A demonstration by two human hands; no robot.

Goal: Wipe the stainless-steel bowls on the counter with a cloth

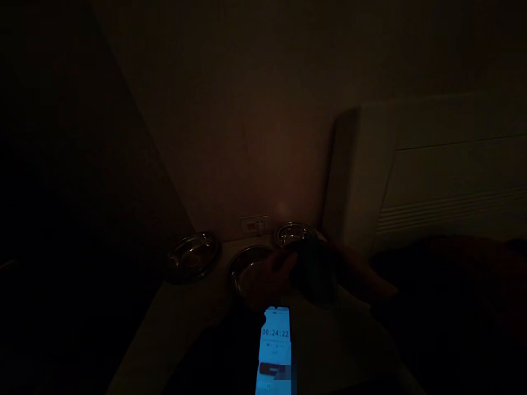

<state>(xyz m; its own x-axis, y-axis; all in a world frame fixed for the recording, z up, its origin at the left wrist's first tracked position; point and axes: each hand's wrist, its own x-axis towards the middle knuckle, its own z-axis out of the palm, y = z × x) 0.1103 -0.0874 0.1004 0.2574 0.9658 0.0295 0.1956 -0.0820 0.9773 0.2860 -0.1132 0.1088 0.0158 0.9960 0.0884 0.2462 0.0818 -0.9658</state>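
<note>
A dim room, with a pale wall (pixel 263 137) rising behind a light-topped table (pixel 164 323) and a panelled headboard (pixel 444 159) standing beyond and to the right of a lit phone (pixel 274 345), the scene's brightest thing, its screen reading 00:24:22. Farther back than the phone, a dark bluish item (pixel 319 271), too dim to identify, sits slightly to its right between a person's two hands. The left hand (pixel 274 274), just beyond the phone, has its fingers partly bent beside the item's near edge; whether they grip it cannot be told. The right hand (pixel 343 260), beyond and to the right of the phone, is largely lost in shadow, so its opening and hold cannot be told. Three shiny metal bowls stand beyond the phone: one bowl well to its left (pixel 192 257), one near and slightly left (pixel 242 271), one farthest back and slightly right (pixel 292 234). A wall socket (pixel 254 224) shows beyond the phone, above the table's far edge.
</note>
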